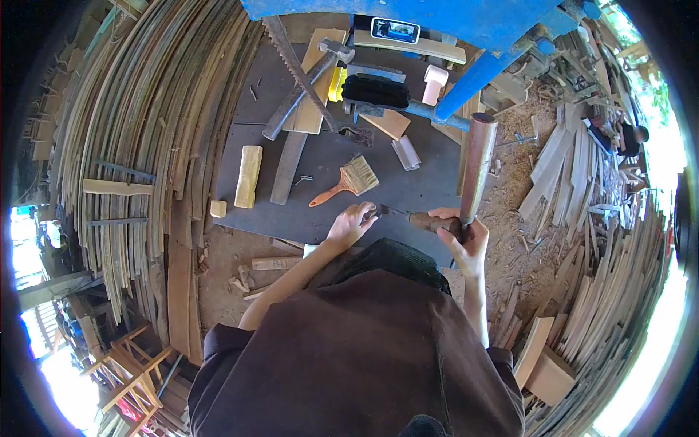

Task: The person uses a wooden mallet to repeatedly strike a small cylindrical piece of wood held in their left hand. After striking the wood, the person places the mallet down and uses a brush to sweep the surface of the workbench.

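Note:
My right hand (470, 244) is closed around the brown handle of a wooden-handled tool (429, 221). Its thin dark shaft points left toward my other hand. A thick brown rod (478, 164) rises from the same right hand; whether it is gripped too is hard to see. My left hand (351, 224) has its fingers pinched by the shaft's far end, around a small dark piece that cannot be made out. Just beyond lies a paintbrush (357, 177) with an orange handle. Two nails (304, 178) rest left of it.
On the dark tabletop (255, 211) are a yellowish wood block (249, 176), a small cube (218, 209), a hammer (306, 89) and a saw (298, 69). A bench vise (375, 91), a phone (395, 30) and a blue frame (466, 84) stand beyond. Stacked boards (145, 131) flank the left.

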`<state>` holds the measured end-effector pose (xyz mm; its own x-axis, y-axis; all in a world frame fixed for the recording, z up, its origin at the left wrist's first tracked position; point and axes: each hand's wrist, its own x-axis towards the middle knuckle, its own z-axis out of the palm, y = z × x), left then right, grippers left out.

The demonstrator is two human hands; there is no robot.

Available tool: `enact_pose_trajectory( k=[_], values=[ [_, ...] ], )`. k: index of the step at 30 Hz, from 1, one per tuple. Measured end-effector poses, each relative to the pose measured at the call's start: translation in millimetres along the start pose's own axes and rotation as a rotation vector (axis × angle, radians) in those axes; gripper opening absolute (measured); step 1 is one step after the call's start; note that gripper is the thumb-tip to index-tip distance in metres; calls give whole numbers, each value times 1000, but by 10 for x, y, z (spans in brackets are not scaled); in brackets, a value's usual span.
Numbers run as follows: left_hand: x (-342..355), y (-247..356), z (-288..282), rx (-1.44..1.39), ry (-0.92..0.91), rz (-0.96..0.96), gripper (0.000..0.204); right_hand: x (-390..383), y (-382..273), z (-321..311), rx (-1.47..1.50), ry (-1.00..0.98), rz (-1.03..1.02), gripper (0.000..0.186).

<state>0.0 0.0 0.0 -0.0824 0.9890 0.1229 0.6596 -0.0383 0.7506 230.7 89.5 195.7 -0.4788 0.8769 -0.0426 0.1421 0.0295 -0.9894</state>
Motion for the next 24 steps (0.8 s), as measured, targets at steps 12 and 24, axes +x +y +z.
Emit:
enact_pose_trajectory(
  k=[12, 24],
  values=[
    [192, 17, 118, 34, 88, -62, 27, 103, -106, 60, -50, -28, -8, 22],
    [83, 25, 123, -257, 96, -137, 36, 107, -70, 112, -38, -7, -42, 23]
  ],
)
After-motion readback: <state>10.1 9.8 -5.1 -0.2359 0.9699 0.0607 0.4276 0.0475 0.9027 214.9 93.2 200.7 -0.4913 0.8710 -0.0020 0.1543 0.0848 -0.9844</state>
